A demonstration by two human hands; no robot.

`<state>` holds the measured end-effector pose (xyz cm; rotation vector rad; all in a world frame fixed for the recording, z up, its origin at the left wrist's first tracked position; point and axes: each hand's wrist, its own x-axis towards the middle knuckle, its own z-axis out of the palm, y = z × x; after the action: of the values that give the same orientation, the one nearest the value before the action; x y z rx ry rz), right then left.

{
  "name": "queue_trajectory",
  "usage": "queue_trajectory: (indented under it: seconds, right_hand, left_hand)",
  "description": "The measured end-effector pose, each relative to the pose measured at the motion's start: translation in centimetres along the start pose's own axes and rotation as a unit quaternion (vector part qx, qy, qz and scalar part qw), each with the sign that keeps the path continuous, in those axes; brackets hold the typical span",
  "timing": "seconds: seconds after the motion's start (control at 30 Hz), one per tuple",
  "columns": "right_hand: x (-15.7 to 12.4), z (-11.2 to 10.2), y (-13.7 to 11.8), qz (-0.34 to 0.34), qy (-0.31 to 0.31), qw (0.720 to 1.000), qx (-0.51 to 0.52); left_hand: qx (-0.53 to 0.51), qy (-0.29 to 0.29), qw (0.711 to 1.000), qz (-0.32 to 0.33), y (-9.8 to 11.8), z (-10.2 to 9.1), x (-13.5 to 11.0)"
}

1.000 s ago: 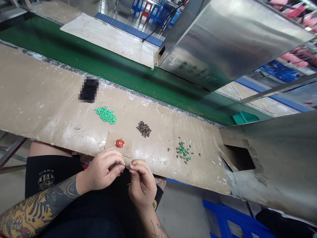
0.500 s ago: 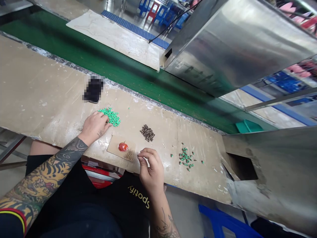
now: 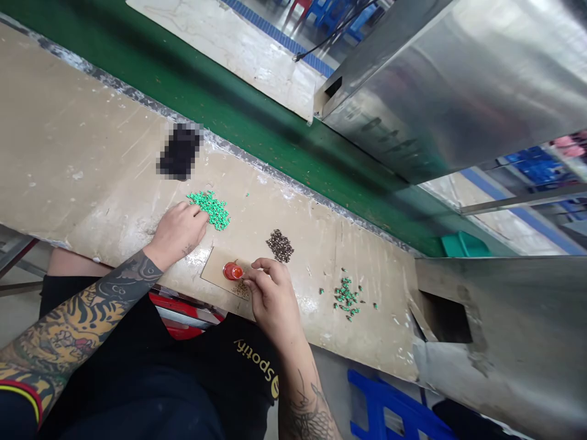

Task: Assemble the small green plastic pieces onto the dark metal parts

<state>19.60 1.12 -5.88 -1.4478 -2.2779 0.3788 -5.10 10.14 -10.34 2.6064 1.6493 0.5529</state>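
Observation:
My left hand (image 3: pixel 181 231) rests on the worktable with curled fingers at the near edge of a pile of small green pieces (image 3: pixel 213 211). Its fingertips are hidden, so whatever they hold cannot be made out. My right hand (image 3: pixel 276 299) has thumb and forefinger pinched together beside a small red container (image 3: pixel 232 271); anything between them is too small to name. The container stands on a piece of brown cardboard (image 3: pixel 213 267), where tiny brown bits (image 3: pixel 240 289) lie scattered. Beyond my right hand is a heap of small dark brown, shiny pieces (image 3: pixel 279 245).
Green-and-dark pieces (image 3: pixel 347 296) lie loosely grouped on the right of the worktable (image 3: pixel 101 159). A pixelated dark object (image 3: pixel 180 151) is at the left rear. Behind runs a green belt (image 3: pixel 257 128), beneath a metal housing (image 3: pixel 413 98). A blue stool (image 3: pixel 380 403) stands below right.
My right hand has moved left, bringing its pinched fingers from the cardboard's right edge to the red container. My left hand stays by the green pile, and the camera view has shifted slightly.

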Motion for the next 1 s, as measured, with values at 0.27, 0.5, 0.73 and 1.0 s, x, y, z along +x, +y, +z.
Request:
queue_trajectory:
  seconds: [0.27,0.5,0.73,1.0]
  right_hand:
    - [0.6,-0.2,-0.5,-0.042,-0.02,0.996,-0.079]
    - [0.7,0.2,-0.4,-0.052,-0.03,0.992,-0.11]
    - [-0.3,-1.2,-1.0,-0.002,0.035,0.997,0.067]
    - [-2.3,-1.1,-3.9,0.025,0.087,0.959,0.269]
  left_hand:
    - [-0.114,0.039,0.99,-0.069,-0.1,-0.2,-0.4]
    - [-0.233,0.074,0.967,-0.07,-0.5,-0.9,-0.4]
    - [-0.484,0.086,0.853,-0.175,2.2,-3.0,-3.5]
    - [-0.714,-0.1,0.639,-0.269,7.6,-5.1,-7.3]
